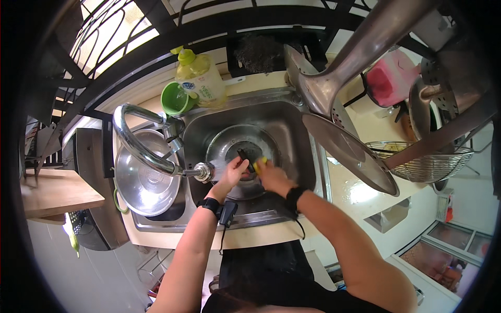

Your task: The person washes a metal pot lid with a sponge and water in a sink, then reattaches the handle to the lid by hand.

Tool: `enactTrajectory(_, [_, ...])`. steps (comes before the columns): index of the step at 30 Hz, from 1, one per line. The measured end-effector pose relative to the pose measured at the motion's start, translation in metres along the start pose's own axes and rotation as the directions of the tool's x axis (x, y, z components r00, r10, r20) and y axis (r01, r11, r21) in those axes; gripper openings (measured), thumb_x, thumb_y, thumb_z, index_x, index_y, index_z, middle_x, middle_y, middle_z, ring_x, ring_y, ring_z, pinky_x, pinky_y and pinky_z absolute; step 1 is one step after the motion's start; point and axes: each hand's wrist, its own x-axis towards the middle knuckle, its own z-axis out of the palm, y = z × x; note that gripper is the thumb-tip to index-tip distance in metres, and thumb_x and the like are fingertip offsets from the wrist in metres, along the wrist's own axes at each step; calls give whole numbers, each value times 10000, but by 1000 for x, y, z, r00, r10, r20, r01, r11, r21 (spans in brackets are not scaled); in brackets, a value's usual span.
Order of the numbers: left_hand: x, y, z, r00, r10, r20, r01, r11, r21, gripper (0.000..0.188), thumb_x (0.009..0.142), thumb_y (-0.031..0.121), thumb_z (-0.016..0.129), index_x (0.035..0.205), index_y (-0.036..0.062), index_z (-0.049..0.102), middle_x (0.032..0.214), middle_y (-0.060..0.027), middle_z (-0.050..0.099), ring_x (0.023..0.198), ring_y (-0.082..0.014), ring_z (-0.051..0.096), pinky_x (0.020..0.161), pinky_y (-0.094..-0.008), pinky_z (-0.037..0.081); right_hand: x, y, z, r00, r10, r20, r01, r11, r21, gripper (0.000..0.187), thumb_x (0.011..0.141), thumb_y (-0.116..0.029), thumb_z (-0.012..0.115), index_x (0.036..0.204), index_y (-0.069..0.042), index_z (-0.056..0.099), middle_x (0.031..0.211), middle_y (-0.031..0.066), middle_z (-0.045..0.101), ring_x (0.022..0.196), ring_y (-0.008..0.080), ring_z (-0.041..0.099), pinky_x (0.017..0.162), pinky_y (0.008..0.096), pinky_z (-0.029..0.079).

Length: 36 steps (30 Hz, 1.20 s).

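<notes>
Over a round metal basin [263,136] inside the steel sink [302,161], both my hands are close together. My left hand [234,172] is closed on a dark, narrow, handle-like thing [242,154]. What its far end looks like is hidden between the hands. My right hand [275,178] pinches a small yellow-green sponge-like piece [259,165] against that dark thing. The fingers of this hand are slightly blurred. A chrome faucet [148,156] arches in from the left, its spray head [202,172] beside my left hand.
Left of the sink bowl sits a large metal bowl [146,180]. A green cup [176,99] and a yellow-capped soap bottle [202,81] stand behind. At right hang a ladle [342,68], a metal lid-like disc [349,154] and a wire strainer [433,161], close above the counter.
</notes>
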Motion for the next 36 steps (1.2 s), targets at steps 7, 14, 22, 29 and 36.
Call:
enactTrajectory(7, [1, 11, 0, 997, -56, 48, 48, 987, 154, 322, 1018, 367, 635, 1133, 67, 648, 963, -30, 675, 838, -130, 648, 744, -289, 542, 68, 47, -8, 992, 95, -78, -90, 994, 65, 544, 929, -197, 624, 1391, -103, 354, 1324, 298, 525, 1078, 480, 661, 885, 551, 549])
enactTrajectory(14, [-40, 15, -46, 981, 19, -195, -68, 966, -250, 349, 1043, 331, 568, 1229, 43, 633, 1091, -85, 682, 961, -200, 666, 824, -342, 555, 1, 103, 20, 987, 137, -79, -117, 969, 217, 516, 918, -234, 647, 1372, -105, 439, 1307, 283, 575, 1176, 475, 604, 959, 520, 516])
enactTrajectory(22, [-33, 16, -66, 967, 141, -214, -192, 951, -240, 212, 1014, 299, 617, 1111, 118, 672, 1001, 16, 653, 905, -125, 591, 791, -308, 468, -6, -48, -34, 971, -180, 155, -68, 416, 907, 486, 975, -188, 664, 1402, -43, 483, 1242, 94, 630, 1138, 177, 573, 1005, 330, 444])
enactTrajectory(29, [-85, 43, -40, 936, 104, -337, 13, 944, 328, 245, 924, 171, 659, 1116, 19, 652, 952, -42, 682, 886, -124, 621, 812, -302, 499, 3, -53, -25, 997, -77, 3, 24, 337, 941, 417, 960, -148, 661, 1309, 11, 498, 1175, 111, 628, 1075, 192, 602, 931, 343, 494])
enactTrajectory(36, [-112, 94, -88, 792, 409, -453, -393, 910, 134, 387, 1039, 371, 610, 1225, 34, 650, 1050, -27, 692, 930, -108, 637, 763, -285, 541, -33, -59, -117, 999, -44, -10, 28, 426, 904, 343, 980, -155, 649, 1258, -4, 517, 1112, 80, 610, 994, 167, 590, 878, 322, 494])
